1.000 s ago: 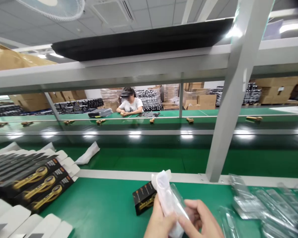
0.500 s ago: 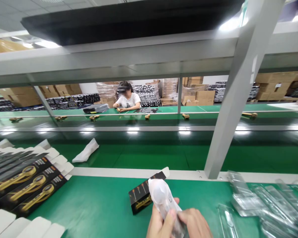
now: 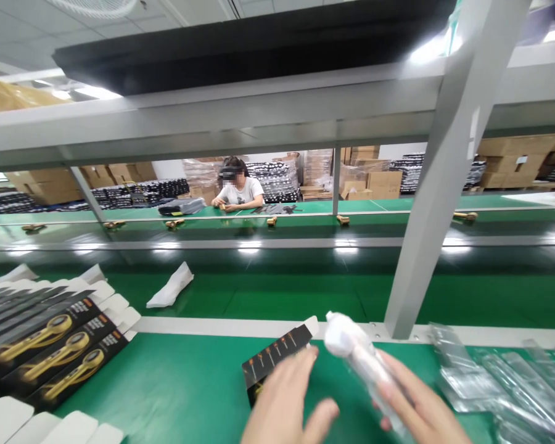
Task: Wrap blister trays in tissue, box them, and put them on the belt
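Clear-wrapped tool (image 3: 365, 361) now only in right hand (image 3: 420, 410), left hand (image 3: 284, 404) off.

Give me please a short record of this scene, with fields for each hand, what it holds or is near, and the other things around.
Left hand: open, fingers spread, holds nothing, over the black box
Right hand: shut on a white item in a clear tray, tip pointing up and left
Black box: on the green table, one white flap open at its far end
Left side: row of flat boxes with a gold picture
Right side: pile of clear trays
Belt: white bag lying on it
Far side: a person seated at another table
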